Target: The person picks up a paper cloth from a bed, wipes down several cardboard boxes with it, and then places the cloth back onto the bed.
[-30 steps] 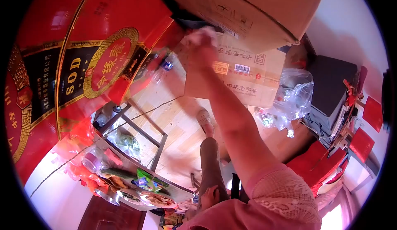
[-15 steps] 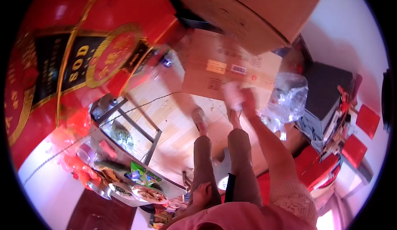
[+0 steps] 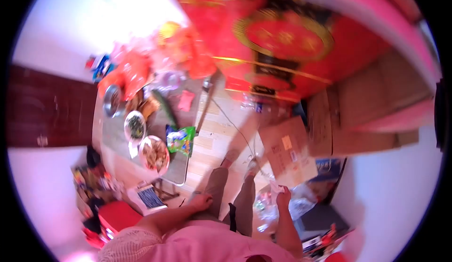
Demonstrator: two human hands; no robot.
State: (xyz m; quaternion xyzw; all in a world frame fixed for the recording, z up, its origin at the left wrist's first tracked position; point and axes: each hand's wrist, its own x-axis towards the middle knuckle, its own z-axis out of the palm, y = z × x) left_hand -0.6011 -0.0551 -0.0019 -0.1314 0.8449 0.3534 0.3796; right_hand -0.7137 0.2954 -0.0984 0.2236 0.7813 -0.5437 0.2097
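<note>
My right hand (image 3: 284, 197) is closed on a crumpled white cloth (image 3: 276, 186), possibly a tissue, low on the right beside my leg. Just beyond it is a brown cardboard box (image 3: 282, 156) with printing and small labels; the cloth is close to its near edge, and I cannot tell if they touch. My left hand (image 3: 202, 201) hangs by my left thigh, its fingers loosely curled, with nothing visible in them. The clear plastic wrap (image 3: 301, 205) lies right of my right hand.
A table (image 3: 113, 137) at left holds plates of food (image 3: 154, 156), a metal bowl (image 3: 113, 101), a green snack bag (image 3: 180, 139) and orange plastic bags (image 3: 134, 73). Large red printed cartons (image 3: 282, 40) loom ahead, with brown boxes (image 3: 367, 106) at right. A cord (image 3: 235, 126) crosses the floor.
My view has swung left, bringing the whole table in. My right hand with the cloth has moved from over the cardboard box back to its near edge.
</note>
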